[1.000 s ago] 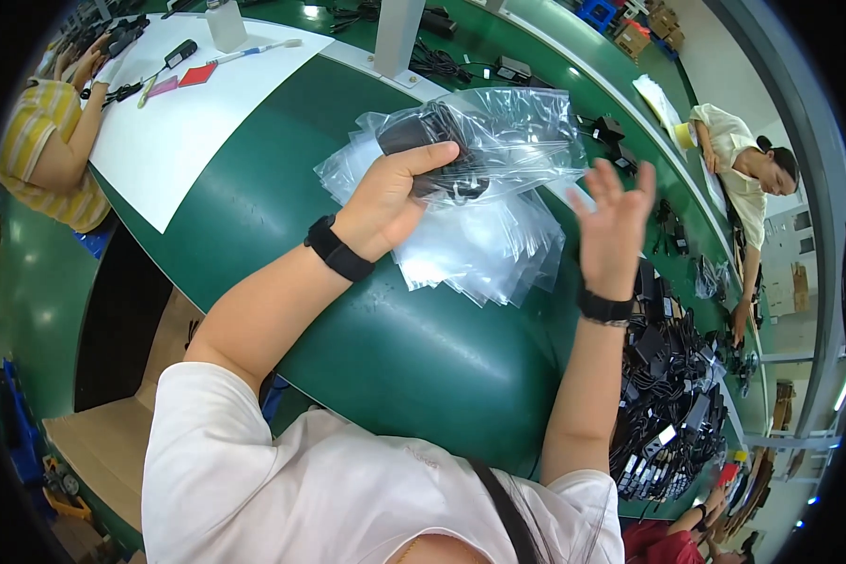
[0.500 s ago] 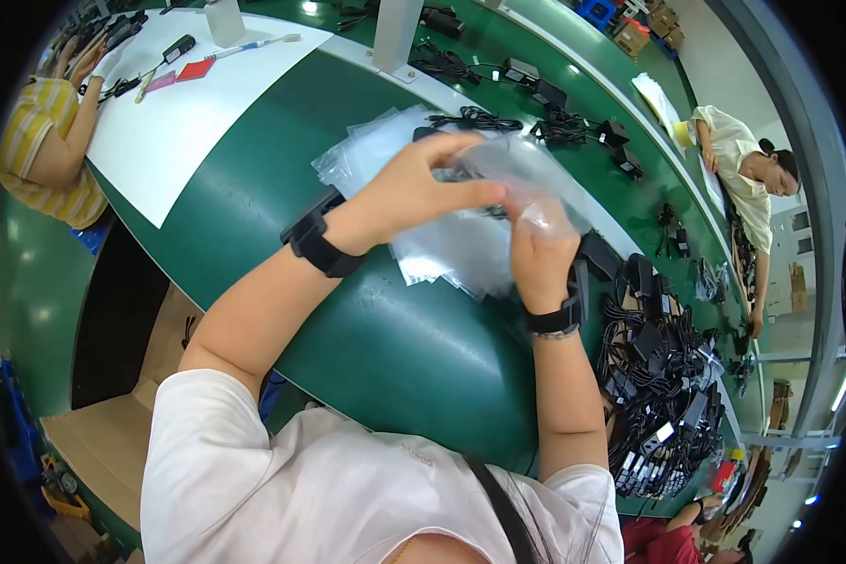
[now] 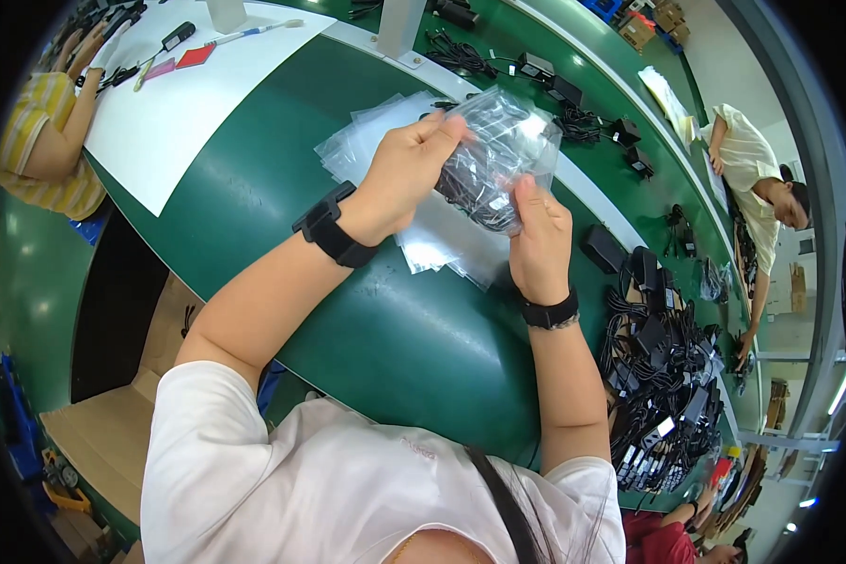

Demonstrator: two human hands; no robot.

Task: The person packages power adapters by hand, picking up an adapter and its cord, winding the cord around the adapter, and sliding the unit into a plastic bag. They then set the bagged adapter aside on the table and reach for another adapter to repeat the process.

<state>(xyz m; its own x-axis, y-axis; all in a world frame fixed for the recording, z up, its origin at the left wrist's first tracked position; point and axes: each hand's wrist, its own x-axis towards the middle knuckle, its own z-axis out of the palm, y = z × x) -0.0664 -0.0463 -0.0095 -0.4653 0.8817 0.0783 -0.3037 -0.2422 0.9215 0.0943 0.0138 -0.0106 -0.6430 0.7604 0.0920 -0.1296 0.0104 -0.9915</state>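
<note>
Between my two hands I hold up a clear plastic bag (image 3: 509, 141) with a coiled black cable inside; whether an adapter is in it too I cannot make out. My left hand (image 3: 412, 171) pinches the bag's left edge between thumb and fingers. At its lower right edge my right hand (image 3: 542, 242) is closed on it, thumb uppermost. Beneath the hands, flat clear plastic bags (image 3: 434, 246) lie fanned out on the green table (image 3: 395, 329). To the right of my right hand is a black power adapter (image 3: 604, 248).
A large heap of black adapters with cables (image 3: 663, 376) covers the right side. Along the far green bench lie several more adapters (image 3: 564, 91). A metal post (image 3: 399, 33) rises at the back. Co-workers sit left and right; an open cardboard box (image 3: 103, 437) stands lower left.
The bag has turned and now lies spread between my hands, its dark contents clearer. My left hand has moved slightly left and down, and my right hand has shifted around the bag's lower edge.
</note>
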